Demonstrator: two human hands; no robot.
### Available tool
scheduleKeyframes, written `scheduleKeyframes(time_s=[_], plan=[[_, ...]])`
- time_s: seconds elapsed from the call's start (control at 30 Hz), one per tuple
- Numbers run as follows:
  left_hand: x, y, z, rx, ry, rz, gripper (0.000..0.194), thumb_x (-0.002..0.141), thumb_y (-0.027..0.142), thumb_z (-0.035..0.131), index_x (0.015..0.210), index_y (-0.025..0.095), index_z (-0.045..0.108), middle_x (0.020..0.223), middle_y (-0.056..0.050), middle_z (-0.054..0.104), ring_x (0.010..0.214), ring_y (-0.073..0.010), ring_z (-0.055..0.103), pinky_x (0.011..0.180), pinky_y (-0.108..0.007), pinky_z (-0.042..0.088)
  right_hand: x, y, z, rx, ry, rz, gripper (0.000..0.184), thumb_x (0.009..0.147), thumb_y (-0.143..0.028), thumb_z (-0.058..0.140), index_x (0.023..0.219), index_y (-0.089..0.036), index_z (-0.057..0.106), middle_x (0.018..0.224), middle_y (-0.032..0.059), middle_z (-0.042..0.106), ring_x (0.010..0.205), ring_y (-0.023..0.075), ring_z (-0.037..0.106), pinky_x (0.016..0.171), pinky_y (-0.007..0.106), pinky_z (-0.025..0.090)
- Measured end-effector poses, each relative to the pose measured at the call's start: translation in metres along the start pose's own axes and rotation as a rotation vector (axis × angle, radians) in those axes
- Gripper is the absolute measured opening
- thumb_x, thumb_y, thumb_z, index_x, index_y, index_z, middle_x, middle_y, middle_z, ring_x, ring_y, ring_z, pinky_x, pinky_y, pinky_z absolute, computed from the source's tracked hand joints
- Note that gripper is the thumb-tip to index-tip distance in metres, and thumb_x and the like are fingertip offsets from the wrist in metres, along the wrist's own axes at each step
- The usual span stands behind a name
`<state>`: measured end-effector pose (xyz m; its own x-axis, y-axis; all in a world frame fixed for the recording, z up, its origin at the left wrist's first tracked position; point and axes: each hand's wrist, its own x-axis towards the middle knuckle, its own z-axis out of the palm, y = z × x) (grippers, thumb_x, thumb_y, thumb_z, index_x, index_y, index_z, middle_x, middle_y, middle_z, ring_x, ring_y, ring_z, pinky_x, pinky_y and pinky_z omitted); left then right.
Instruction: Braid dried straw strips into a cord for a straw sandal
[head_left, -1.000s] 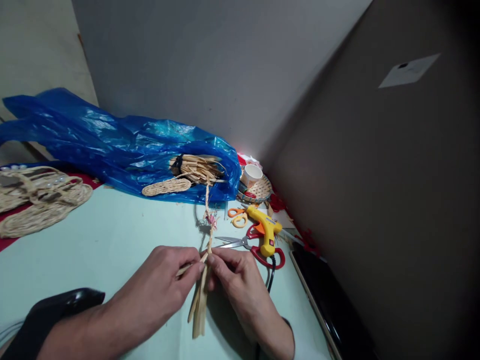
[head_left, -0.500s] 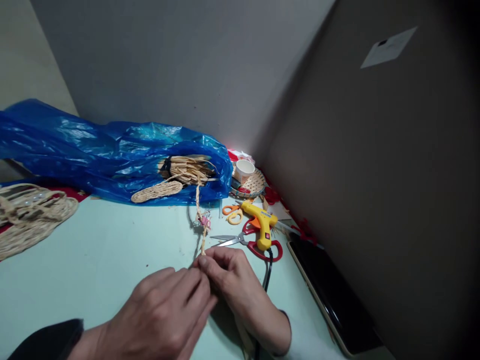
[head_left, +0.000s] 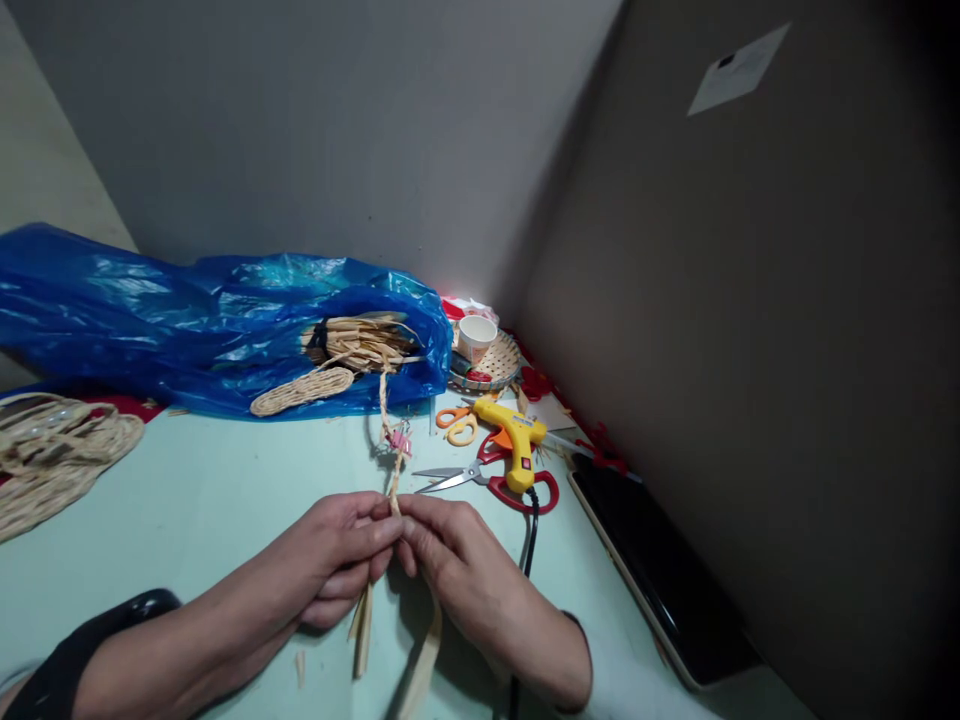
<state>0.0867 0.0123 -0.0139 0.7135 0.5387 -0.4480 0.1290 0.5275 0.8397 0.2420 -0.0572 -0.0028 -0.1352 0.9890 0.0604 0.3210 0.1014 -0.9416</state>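
Observation:
A braid of dried straw strips runs from a pink clip on the table toward me. At its near end my left hand and my right hand meet, thumbs and fingertips pinched on the straw. Loose strips hang below my left hand, and a wider strip trails down below my right. The exact crossing of the strips is hidden by my fingers. Red-handled scissors lie open just beyond my right hand.
A yellow glue gun rests over the scissors, beside orange scissors. Behind are a blue plastic bag with a straw bundle, a woven sole and a paper cup. A black tablet-like slab lies right, woven slippers left.
My left hand swung down across the strips, then came back to the braid's end. A strip now hangs on the right side. The view has shifted, moving objects leftward in it.

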Motion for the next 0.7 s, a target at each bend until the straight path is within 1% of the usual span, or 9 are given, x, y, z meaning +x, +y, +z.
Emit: scheduleKeyframes(time_s=[0.07,0.13,0.2,0.3,0.37,0.47,0.57,0.63,0.7], plan=[[-0.003,0.001,0.000,-0.041,0.024,-0.008,0.046,0.067,0.054,0.086,0.073,0.017,0.059,0.053,0.011,0.049,0.037,0.0011,0.009,0.033,-0.016,0.006,-0.003,-0.003,-0.001,-0.104,-0.012,0.009,0.029,0.103,-0.024,0.041,0.075,-0.021,0.045,0.069,-0.0029,0.050,0.065,0.0134,0.046,0.064,0.024,0.036],[-0.007,0.003,0.001,-0.045,0.060,-0.032,0.045,0.065,0.051,0.087,0.072,0.018,0.057,0.050,0.013,0.045,0.039,0.0003,0.007,0.034,-0.016,0.004,-0.006,-0.007,0.000,-0.207,-0.013,0.024,0.024,0.104,-0.022,0.040,0.082,-0.021,0.049,0.072,-0.0022,0.053,0.067,0.0141,0.047,0.064,0.025,0.035],[-0.010,0.005,0.003,-0.020,0.091,-0.051,0.043,0.067,0.047,0.086,0.071,0.020,0.053,0.048,0.014,0.040,0.041,-0.0007,0.006,0.035,-0.016,0.004,-0.010,-0.010,0.002,-0.344,0.004,0.047,0.019,0.104,-0.021,0.039,0.091,-0.021,0.054,0.078,0.0002,0.059,0.071,0.0159,0.052,0.065,0.026,0.034],[-0.012,0.006,0.006,0.053,0.134,-0.065,0.039,0.071,0.047,0.080,0.069,0.021,0.052,0.045,0.016,0.032,0.041,-0.0022,0.006,0.037,-0.017,0.004,-0.015,-0.013,0.006,-0.574,0.002,0.105,0.014,0.100,-0.015,0.042,0.101,-0.020,0.054,0.082,0.0039,0.064,0.073,0.0197,0.056,0.063,0.029,0.032],[-0.012,0.004,0.007,0.115,0.167,-0.052,0.036,0.072,0.048,0.076,0.068,0.021,0.053,0.044,0.015,0.030,0.040,-0.0035,0.007,0.037,-0.019,0.005,-0.017,-0.014,0.007,-0.722,-0.027,0.130,0.018,0.092,-0.008,0.045,0.102,-0.021,0.053,0.080,0.0041,0.065,0.070,0.0218,0.056,0.060,0.031,0.028],[-0.009,0.000,0.006,0.210,0.220,0.063,0.032,0.071,0.045,0.074,0.065,0.021,0.053,0.048,0.012,0.034,0.045,-0.0068,0.020,0.043,-0.020,0.015,-0.020,-0.019,0.006,-0.888,-0.041,0.108,0.028,0.081,-0.001,0.047,0.098,-0.023,0.054,0.082,0.0039,0.067,0.069,0.0235,0.058,0.059,0.033,0.023],[-0.007,-0.004,0.003,0.302,0.239,0.138,0.036,0.070,0.045,0.072,0.059,0.021,0.048,0.054,0.009,0.035,0.054,-0.0105,0.028,0.050,-0.023,0.021,-0.022,-0.025,0.007,-0.942,-0.026,0.039,0.023,0.081,-0.004,0.049,0.092,-0.022,0.056,0.085,0.0047,0.067,0.073,0.0238,0.060,0.060,0.034,0.023],[-0.007,-0.005,0.002,0.337,0.238,0.132,0.038,0.072,0.046,0.069,0.057,0.023,0.043,0.055,0.008,0.033,0.055,-0.0116,0.027,0.051,-0.024,0.020,-0.024,-0.027,0.010,-0.970,-0.023,-0.001,0.021,0.078,-0.005,0.053,0.090,-0.021,0.058,0.085,0.0058,0.068,0.075,0.0243,0.062,0.060,0.034,0.024],[-0.007,-0.004,0.002,0.341,0.240,0.129,0.037,0.073,0.045,0.068,0.057,0.022,0.044,0.056,0.008,0.033,0.056,-0.0121,0.029,0.053,-0.025,0.021,-0.026,-0.026,0.014,-0.992,-0.008,-0.035,0.024,0.073,-0.003,0.055,0.090,-0.019,0.059,0.083,0.0062,0.068,0.075,0.0243,0.062,0.060,0.033,0.024]])
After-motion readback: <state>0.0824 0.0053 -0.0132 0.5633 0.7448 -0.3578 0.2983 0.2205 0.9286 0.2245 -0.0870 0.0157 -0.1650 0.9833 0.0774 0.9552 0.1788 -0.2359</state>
